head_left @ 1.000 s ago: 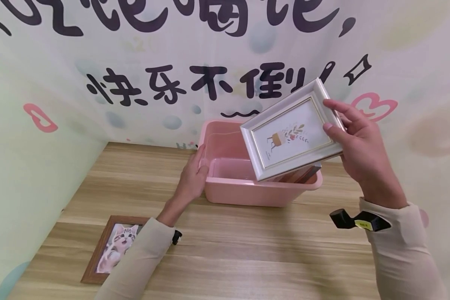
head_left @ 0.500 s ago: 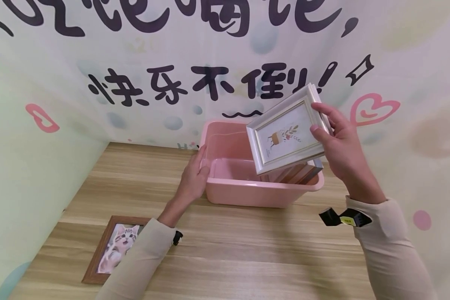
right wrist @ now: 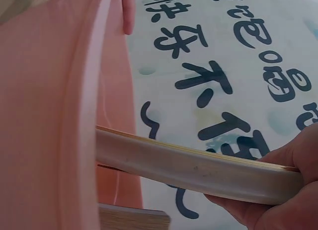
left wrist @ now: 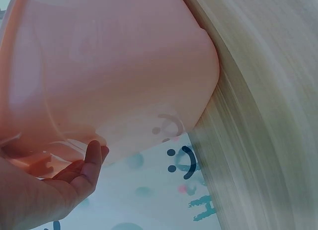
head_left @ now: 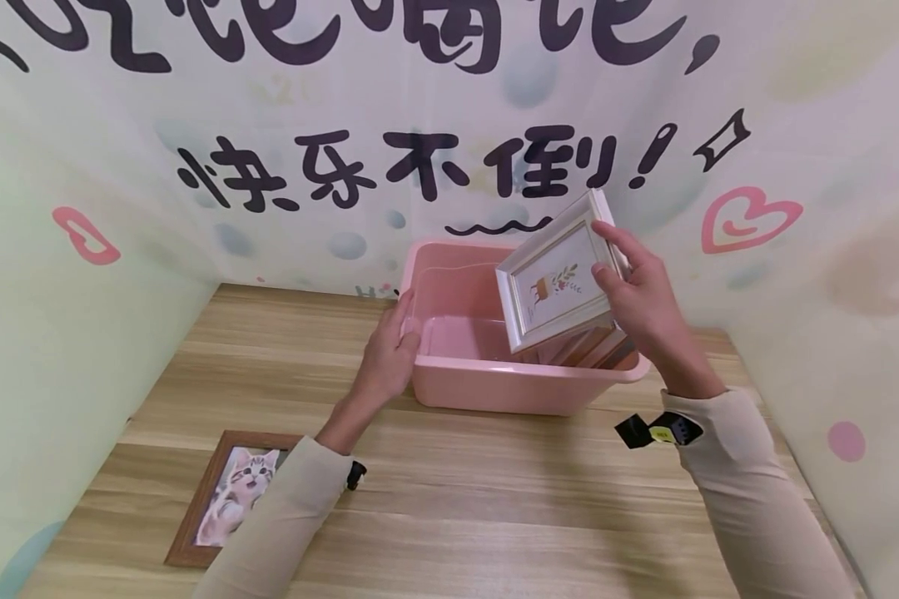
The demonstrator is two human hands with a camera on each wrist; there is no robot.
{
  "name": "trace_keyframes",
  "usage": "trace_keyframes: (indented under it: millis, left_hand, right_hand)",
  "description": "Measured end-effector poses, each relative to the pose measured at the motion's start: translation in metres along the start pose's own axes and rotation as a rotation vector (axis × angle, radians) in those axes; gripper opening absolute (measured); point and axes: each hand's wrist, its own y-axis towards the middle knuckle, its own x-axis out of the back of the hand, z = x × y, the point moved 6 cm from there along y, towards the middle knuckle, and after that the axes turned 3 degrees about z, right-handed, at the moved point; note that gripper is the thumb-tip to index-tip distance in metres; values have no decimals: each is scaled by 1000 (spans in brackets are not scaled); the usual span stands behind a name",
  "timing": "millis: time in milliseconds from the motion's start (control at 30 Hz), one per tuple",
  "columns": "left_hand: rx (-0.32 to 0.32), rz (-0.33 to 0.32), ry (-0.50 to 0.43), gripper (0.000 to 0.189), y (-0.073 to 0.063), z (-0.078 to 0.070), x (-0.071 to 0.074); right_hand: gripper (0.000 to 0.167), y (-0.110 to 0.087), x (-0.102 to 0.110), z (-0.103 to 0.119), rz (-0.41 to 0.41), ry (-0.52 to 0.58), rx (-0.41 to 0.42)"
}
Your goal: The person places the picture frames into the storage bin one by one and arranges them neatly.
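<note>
One white picture frame (head_left: pixel 558 279) is slanting over the opening of a pink tub (head_left: pixel 494 388) in the head view, and the right hand (head_left: pixel 640 295) is pinching its right edge between thumb and fingers. The left hand (head_left: pixel 384 358) is gripping the tub's left rim. Some flat items (head_left: pixel 586 349) are leaning in the tub's right end, while a kitten picture (head_left: pixel 234 497) is lying on the table (head_left: pixel 494 499), partly behind the left sleeve (head_left: pixel 280 516). In the left wrist view, the left fingers are bending at the rim. In the right wrist view, the tub's wall is hiding the frame's far end.
</note>
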Motion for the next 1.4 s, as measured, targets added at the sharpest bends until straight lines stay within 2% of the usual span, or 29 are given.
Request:
trace_keyframes:
  millis: [267,433,733,1033,1200,1400]
  left_hand:
    - [20,14,9,62,1,1,-3]
    - [20,11,12,62,1,0,-1]
    - [21,10,8,62,2,0,-2]
    - [29,5,17,62,2,3,-1]
    - [20,11,18,62,2,2,-2]
    - [24,7,18,62,1,2,-1]
  right_hand:
    - [57,6,-12,-14,20,-89,-4]
    - [57,9,-22,-17,26,-187,2]
    - [56,11,-39,-22,21,-465,129]
    - [64,11,-56,-27,57,-557,30]
    - [65,10,-61,-27,49,-654,52]
    - [77,12,-74,-33,80,-739,66]
